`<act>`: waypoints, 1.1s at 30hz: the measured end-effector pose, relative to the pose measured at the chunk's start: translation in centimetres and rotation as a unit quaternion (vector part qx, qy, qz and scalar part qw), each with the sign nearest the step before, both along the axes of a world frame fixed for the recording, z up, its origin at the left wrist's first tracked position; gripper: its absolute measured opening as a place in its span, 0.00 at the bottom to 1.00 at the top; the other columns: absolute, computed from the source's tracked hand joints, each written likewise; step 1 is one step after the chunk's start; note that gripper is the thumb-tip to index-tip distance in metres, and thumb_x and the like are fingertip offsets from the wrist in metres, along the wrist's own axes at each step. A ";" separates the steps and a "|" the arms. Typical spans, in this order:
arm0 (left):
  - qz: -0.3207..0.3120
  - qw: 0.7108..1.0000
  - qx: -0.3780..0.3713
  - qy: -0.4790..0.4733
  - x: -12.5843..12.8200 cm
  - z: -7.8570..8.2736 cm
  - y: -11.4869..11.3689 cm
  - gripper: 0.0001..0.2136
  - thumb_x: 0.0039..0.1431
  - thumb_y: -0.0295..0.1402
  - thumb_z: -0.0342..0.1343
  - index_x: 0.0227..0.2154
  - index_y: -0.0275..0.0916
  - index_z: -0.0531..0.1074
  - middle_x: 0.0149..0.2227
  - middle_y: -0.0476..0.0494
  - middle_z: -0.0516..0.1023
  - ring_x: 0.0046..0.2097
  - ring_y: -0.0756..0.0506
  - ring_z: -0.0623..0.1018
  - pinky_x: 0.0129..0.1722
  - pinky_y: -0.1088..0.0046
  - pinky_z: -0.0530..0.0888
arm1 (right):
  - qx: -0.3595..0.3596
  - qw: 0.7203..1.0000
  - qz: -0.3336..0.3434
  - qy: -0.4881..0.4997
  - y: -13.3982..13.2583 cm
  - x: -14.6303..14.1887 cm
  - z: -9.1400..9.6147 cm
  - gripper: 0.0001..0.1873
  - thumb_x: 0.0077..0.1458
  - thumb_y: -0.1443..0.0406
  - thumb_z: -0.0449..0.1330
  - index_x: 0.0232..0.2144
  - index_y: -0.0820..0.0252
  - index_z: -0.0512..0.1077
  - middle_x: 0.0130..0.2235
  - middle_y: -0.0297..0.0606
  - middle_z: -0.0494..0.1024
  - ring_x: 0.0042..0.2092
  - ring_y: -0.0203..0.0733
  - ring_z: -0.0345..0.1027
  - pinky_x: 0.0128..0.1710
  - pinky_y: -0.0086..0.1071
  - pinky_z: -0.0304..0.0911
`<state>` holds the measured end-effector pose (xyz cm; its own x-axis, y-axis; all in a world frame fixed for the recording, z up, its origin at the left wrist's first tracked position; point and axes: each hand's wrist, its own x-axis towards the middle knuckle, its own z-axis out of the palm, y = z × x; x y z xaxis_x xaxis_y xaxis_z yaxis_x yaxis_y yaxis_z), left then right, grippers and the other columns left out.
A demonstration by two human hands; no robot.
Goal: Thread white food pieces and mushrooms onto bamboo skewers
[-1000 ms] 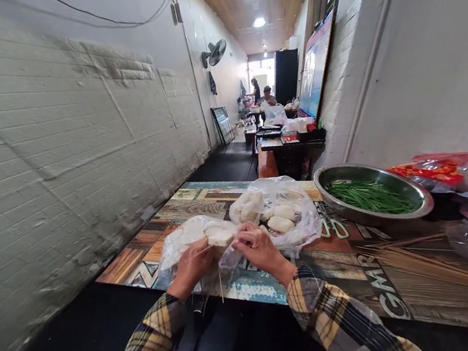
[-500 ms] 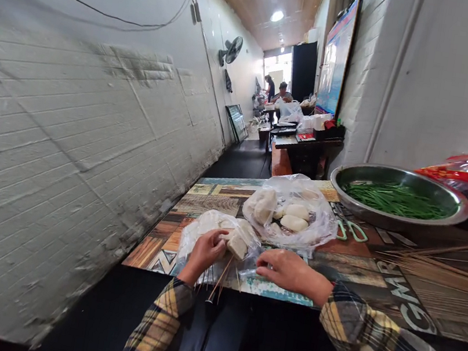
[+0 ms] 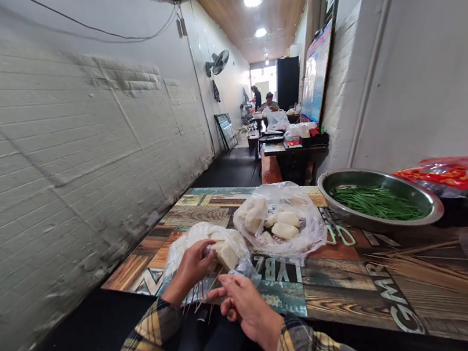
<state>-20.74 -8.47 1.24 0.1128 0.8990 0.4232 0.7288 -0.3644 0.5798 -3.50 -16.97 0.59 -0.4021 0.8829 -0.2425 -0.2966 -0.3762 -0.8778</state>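
Note:
In the head view my left hand [image 3: 192, 268] is at a clear plastic bag [image 3: 182, 244] of pale food pieces. Its thumb and finger are closed at the edge of a white bun-like piece [image 3: 227, 255]. Thin wooden skewers [image 3: 199, 299] stick out from under the pieces toward me, past the table's front edge. My right hand [image 3: 245, 309] is just right of the skewers, fingers stretched and apart; whether a fingertip touches a skewer I cannot tell. Behind, a second plastic bag [image 3: 312, 243] lies open around several smooth white buns [image 3: 285, 231].
A steel basin [image 3: 432, 220] of green chives [image 3: 375, 201] stands at the right, with green-handled scissors [image 3: 341, 235] beside it. Loose skewers [image 3: 422, 271] lie on the patterned table [image 3: 338, 299]. A brick wall [image 3: 62, 173] runs along the left. Two people are far back.
My right hand has moved left and nearer to me, from beside the front bag to the skewers. My left hand stays at the pieces. The view has shifted slightly.

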 end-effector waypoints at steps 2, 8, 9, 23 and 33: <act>0.004 1.000 0.005 -0.013 -0.1 0.1 -0.1 0.14 0.55 0.37 0.52 0.39 0.36 0.77 0.33 0.44 0.80 0.32 0.46 0.76 0.33 0.71 0.72 | -0.030 0.999 -0.022 0.030 0.3 -0.4 0.2 0.23 0.48 0.50 0.65 0.36 0.62 0.67 0.33 0.36 0.78 0.19 0.24 0.60 0.14 0.19 0.42; -0.009 0.999 -0.021 -0.040 -0.1 0.4 -0.8 0.14 0.56 0.36 0.53 0.42 0.35 0.76 0.35 0.43 0.80 0.34 0.47 0.76 0.37 0.71 0.73 | -0.084 0.994 -0.046 0.053 0.1 -2.2 -0.5 0.14 0.51 0.57 0.65 0.34 0.59 0.69 0.37 0.38 0.77 0.24 0.30 0.68 0.17 0.21 0.50; -0.012 0.999 -0.023 -0.046 -0.2 0.5 -1.0 0.15 0.56 0.36 0.53 0.42 0.35 0.76 0.36 0.42 0.80 0.35 0.47 0.76 0.38 0.71 0.73 | -0.082 0.993 -0.050 0.062 0.0 -2.3 -0.6 0.13 0.52 0.57 0.64 0.34 0.59 0.69 0.35 0.37 0.77 0.24 0.30 0.68 0.18 0.22 0.52; -0.084 0.979 0.043 0.182 -0.5 7.3 0.5 0.16 0.58 0.34 0.57 0.48 0.37 0.73 0.44 0.38 0.74 0.43 0.43 0.76 0.45 0.65 0.72 | -0.005 0.997 -0.075 -0.013 0.4 3.2 0.8 0.21 0.41 0.56 0.65 0.36 0.63 0.71 0.19 0.22 0.63 0.16 0.24 0.44 0.17 0.23 0.36; -0.021 0.943 0.037 0.331 4.1 4.8 5.7 0.12 0.57 0.20 0.47 0.31 0.36 0.76 0.38 0.32 0.76 0.41 0.40 0.77 0.43 0.64 0.68 | 0.015 0.999 -0.042 -0.024 1.3 2.7 1.0 0.16 0.49 0.56 0.62 0.35 0.63 0.71 0.19 0.22 0.62 0.16 0.24 0.43 0.17 0.23 0.36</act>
<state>-16.60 -2.74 6.00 0.4081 0.8588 0.3099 0.9063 -0.4218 -0.0244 -0.79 -15.67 1.55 -0.3140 0.9204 -0.2329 -0.2836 -0.3250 -0.9022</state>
